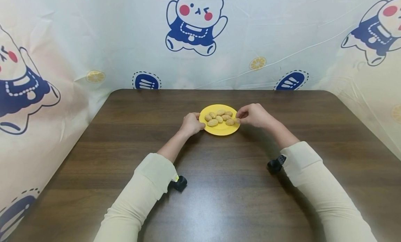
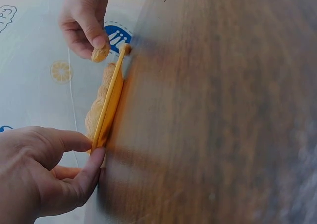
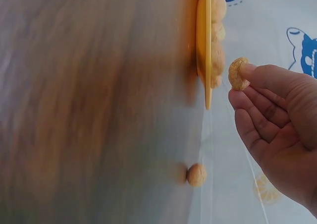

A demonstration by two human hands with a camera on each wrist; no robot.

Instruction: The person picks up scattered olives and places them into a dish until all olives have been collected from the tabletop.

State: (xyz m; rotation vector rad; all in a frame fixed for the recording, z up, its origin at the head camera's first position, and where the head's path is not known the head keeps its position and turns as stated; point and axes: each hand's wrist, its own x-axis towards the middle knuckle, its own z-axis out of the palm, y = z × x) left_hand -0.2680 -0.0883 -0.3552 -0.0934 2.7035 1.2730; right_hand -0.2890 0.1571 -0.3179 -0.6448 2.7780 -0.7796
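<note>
A yellow plate stands on the table toward the back, with several peanuts in their shells on it. My left hand pinches the plate's left rim between thumb and fingers, as the left wrist view shows. Thumb and fingertips of my right hand hold one peanut over the right rim, a little apart from the other peanuts. Another, roundish nut lies on the tabletop beyond the plate in the right wrist view; in the head view the right hand seems to hide it.
The brown wooden table has its back edge just behind the plate. A pale printed curtain hangs behind and at both sides. Black wrist cameras sit below the cream sleeves.
</note>
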